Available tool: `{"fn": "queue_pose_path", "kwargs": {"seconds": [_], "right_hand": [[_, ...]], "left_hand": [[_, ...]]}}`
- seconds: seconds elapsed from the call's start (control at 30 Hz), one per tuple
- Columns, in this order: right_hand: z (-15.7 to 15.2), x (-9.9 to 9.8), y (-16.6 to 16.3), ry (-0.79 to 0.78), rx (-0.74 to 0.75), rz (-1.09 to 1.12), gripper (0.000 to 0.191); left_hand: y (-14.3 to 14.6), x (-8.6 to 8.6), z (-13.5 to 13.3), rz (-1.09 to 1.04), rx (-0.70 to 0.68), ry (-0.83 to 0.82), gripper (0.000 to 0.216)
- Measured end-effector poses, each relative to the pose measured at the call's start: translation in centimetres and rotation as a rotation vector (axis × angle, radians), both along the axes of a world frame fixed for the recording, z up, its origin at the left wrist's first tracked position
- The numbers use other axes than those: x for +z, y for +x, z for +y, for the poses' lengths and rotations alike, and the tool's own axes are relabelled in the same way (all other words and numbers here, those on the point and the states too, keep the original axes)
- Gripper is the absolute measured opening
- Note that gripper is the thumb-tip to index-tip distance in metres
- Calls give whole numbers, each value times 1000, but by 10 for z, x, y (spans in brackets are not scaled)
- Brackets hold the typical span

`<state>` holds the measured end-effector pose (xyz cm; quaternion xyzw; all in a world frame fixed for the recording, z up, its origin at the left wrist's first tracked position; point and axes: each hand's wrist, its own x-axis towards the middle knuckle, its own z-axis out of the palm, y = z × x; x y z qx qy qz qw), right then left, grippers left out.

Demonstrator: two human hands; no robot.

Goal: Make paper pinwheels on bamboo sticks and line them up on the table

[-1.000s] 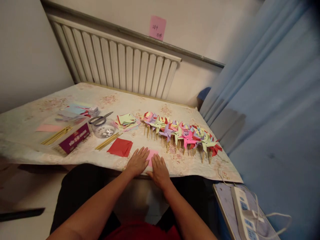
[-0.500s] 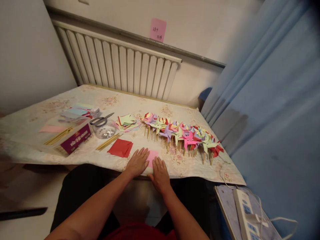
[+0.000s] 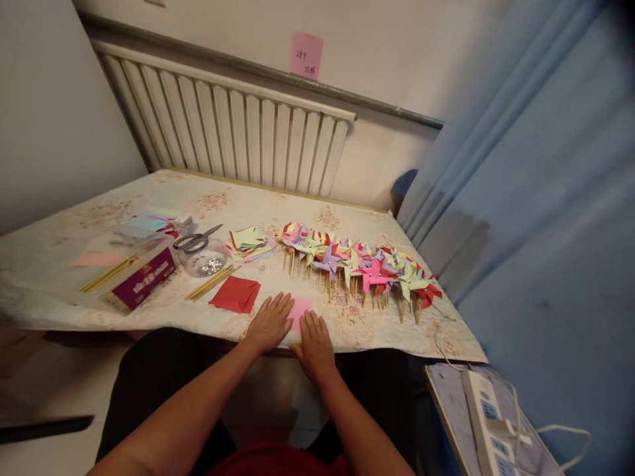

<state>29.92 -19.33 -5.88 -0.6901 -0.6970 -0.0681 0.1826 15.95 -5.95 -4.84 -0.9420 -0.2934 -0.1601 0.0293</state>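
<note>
Both of my hands lie flat on a pink paper square (image 3: 299,309) at the near edge of the table. My left hand (image 3: 270,322) covers its left part, fingers stretched out. My right hand (image 3: 313,342) presses its right part, fingers also flat. A red folded paper (image 3: 235,294) lies just left of my left hand. A long row of finished paper pinwheels (image 3: 357,263) on wooden sticks stretches beyond my hands toward the right.
Farther left are loose wooden sticks (image 3: 212,281), a clear bowl of pins (image 3: 204,259) with scissors (image 3: 197,239) on it, a purple box (image 3: 141,277), and stacked coloured papers (image 3: 249,239). A radiator (image 3: 233,132) stands behind the table; a power strip (image 3: 489,423) lies at lower right.
My hands stay flat on the pink paper; only the camera view has shifted slightly.
</note>
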Motion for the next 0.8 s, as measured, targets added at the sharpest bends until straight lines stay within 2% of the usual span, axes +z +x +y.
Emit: {"fn": "queue_pose_path", "kwargs": {"seconds": [0.8], "right_hand": [[0,4,-1,-9,-7,-3,69]], "left_hand": [[0,3,-1,-4,3,17,51]]}}
